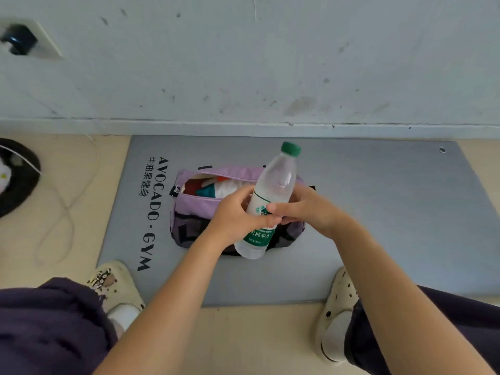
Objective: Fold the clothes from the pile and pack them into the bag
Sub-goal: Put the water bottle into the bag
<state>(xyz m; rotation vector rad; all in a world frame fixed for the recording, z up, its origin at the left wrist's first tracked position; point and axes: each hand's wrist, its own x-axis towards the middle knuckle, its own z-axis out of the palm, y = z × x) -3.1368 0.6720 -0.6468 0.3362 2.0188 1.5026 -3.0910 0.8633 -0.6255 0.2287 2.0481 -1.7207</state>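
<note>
A purple bag [194, 207] lies on a grey gym mat [378, 201], its top zip open. Folded clothes [213, 186] in red, teal and white show inside the opening. Above the bag I hold a clear water bottle [273, 185] with a green cap and green label, tilted with the cap away from me. My left hand [235, 215] grips the bottle's middle from the left. My right hand [305, 209] grips it from the right, thumb across the label. The hands hide the bag's right half.
A wall with a skirting board runs just behind the mat. A white cable [62, 212] loops on the beige floor at the left beside a dark round object [16, 180]. My feet in cream clogs [119, 288] stand at the mat's near corners.
</note>
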